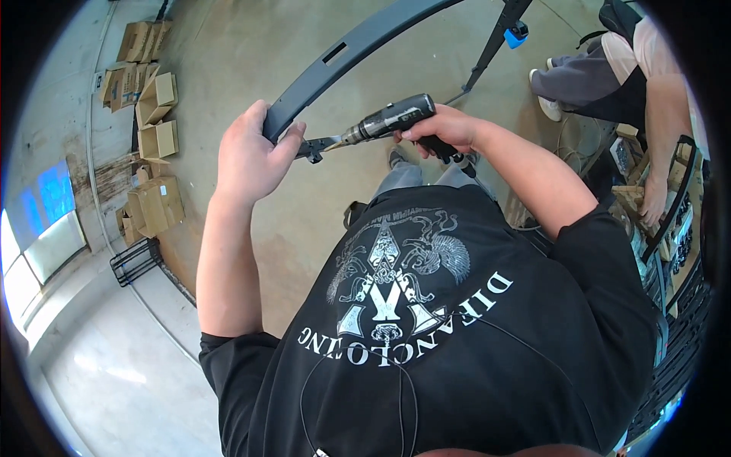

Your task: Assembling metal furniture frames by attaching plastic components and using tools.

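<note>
My left hand [255, 156] is wrapped round the lower end of a long curved dark grey bar [358, 44] with a rectangular slot in it. The bar rises from that hand toward the upper right and leaves the picture. A small black bracket [314, 148] sticks out beside my left fingers; how it joins the bar is hidden. In my right hand [448, 131] is a black pistol-grip drill [392, 118], held by its handle and pointing left. Its brass-coloured bit reaches the bracket; whether it touches cannot be made out.
A dark stand leg [487, 57] with a blue clamp-like piece [516, 35] rises at the upper right. Another person [647, 61] is at far right, one hand over a parts bin [670, 228]. Cardboard boxes [156, 206] line the left wall, near a black wire rack [137, 261].
</note>
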Demonstrator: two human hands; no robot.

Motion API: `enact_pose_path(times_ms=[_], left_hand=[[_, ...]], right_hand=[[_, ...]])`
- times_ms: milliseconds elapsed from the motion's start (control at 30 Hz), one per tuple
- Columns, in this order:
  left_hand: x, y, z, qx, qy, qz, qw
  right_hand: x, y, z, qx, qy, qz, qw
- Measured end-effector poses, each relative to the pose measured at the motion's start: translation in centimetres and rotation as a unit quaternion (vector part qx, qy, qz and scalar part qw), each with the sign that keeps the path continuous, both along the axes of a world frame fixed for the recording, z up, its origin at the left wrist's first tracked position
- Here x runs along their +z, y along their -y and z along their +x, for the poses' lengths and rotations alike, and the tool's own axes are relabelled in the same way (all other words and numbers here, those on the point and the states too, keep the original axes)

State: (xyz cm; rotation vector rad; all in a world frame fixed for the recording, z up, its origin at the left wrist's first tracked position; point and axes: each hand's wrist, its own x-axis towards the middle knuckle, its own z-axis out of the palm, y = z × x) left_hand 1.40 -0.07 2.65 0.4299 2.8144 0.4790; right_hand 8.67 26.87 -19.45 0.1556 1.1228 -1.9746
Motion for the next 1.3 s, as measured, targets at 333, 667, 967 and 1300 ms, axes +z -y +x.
enact_pose_path(times_ms=[333, 667, 967, 1300], left_hand=[[-1.4, 0.7, -0.3, -0.032, -0.034, 0.036, 0.998], [-1.8, 0.8, 0.1, -0.036, -0.053, 0.041, 0.997], [-2.1, 0.4, 0.5, -0.042, -0.074, 0.051, 0.995], [-2.2, 0.8, -0.5, -0.009, -0.067, 0.042, 0.997]], right_hand=[[-0.5, 1.1, -1.4, 0.03, 0.022, -0.029, 0.999], [-1.1, 1.2, -1.7, 0.048, 0.059, -0.053, 0.996], [-2.2, 1.3, -1.9, 0.054, 0.05, -0.059, 0.996], [-0.9, 2.3, -2.1, 0.03, 0.026, -0.079, 0.996]])
